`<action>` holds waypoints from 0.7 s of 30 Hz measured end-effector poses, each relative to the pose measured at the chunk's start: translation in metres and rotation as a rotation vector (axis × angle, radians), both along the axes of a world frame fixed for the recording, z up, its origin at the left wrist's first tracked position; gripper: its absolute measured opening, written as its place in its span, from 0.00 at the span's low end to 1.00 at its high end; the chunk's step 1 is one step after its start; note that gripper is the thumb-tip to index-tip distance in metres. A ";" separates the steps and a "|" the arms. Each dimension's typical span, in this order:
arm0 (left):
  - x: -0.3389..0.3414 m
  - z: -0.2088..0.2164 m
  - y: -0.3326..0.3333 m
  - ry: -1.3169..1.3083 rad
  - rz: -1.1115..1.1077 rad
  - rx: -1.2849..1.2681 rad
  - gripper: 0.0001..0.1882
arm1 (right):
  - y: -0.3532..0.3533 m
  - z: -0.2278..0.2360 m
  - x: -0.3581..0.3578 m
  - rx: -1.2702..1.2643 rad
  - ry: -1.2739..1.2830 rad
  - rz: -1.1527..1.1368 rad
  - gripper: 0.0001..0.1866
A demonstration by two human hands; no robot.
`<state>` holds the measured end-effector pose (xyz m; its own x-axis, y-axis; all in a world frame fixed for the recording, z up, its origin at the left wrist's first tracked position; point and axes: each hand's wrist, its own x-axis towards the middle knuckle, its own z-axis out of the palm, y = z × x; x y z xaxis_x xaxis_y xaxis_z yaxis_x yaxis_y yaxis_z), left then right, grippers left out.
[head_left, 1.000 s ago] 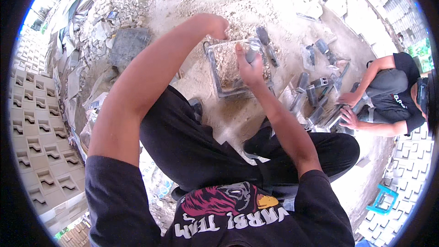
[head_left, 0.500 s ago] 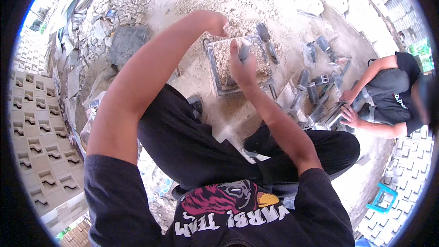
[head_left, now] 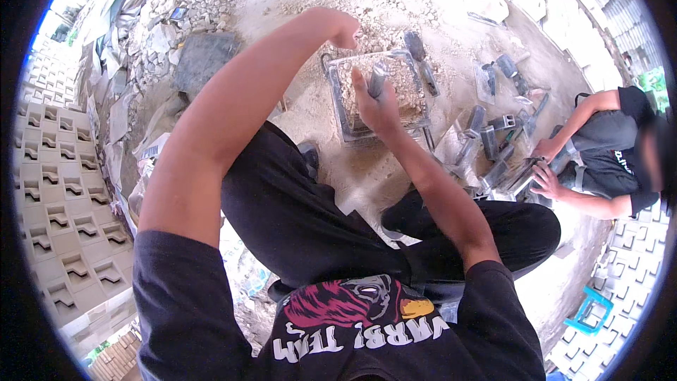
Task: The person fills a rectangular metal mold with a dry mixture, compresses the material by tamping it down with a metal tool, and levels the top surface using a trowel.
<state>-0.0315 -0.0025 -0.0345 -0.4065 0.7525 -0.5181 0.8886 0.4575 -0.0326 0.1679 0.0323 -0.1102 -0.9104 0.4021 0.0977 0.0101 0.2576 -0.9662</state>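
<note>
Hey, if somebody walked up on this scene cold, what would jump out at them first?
Most striking is the square metal mould at the centre, packed with pale sandy mix, with the left hand at its far rim and the right hand gripping a grey metal tool over the fill. To the right, another person crouches over a scatter of grey metal parts. Rows of cast patterned blocks line the left edge.

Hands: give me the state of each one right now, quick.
Left hand: curled shut, gripping the far rim of the square metal mould.
Right hand: closed around a grey metal tool over the sandy mix in the mould.
</note>
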 end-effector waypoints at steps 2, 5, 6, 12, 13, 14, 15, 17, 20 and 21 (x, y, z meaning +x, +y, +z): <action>-0.005 -0.006 -0.005 0.009 -0.032 0.010 0.28 | -0.004 0.006 0.011 -0.073 0.007 0.003 0.28; 0.001 0.000 0.010 -0.049 0.000 -0.008 0.29 | 0.015 -0.027 0.008 -0.061 0.012 -0.089 0.27; 0.001 0.004 0.012 -0.039 -0.016 0.024 0.30 | 0.026 -0.039 -0.001 -0.033 0.025 -0.136 0.26; -0.002 -0.002 0.006 0.002 0.012 -0.009 0.30 | 0.060 -0.004 0.009 -0.153 0.153 -0.142 0.17; 0.000 0.000 0.008 0.011 0.017 0.038 0.29 | 0.066 -0.006 0.008 -0.113 0.107 -0.148 0.17; 0.003 0.002 0.012 0.019 0.021 0.086 0.29 | 0.072 -0.009 0.006 -0.074 0.061 -0.155 0.17; 0.007 0.004 0.014 0.009 0.000 0.084 0.29 | 0.070 -0.006 0.005 -0.043 0.010 -0.157 0.17; 0.014 0.010 0.019 -0.013 -0.041 0.079 0.29 | 0.070 0.002 0.013 -0.153 0.089 -0.244 0.17; 0.004 -0.004 0.021 -0.040 -0.035 0.027 0.28 | 0.072 -0.009 0.014 -0.120 0.165 -0.242 0.18; 0.009 -0.001 0.025 -0.037 -0.064 0.053 0.28 | 0.074 -0.014 0.012 -0.088 0.203 -0.237 0.19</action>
<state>-0.0227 0.0224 -0.0360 -0.3381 0.8029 -0.4910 0.9161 0.4002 0.0237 0.1802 0.1063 -0.1242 -0.7557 0.6158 0.2229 -0.1350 0.1866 -0.9731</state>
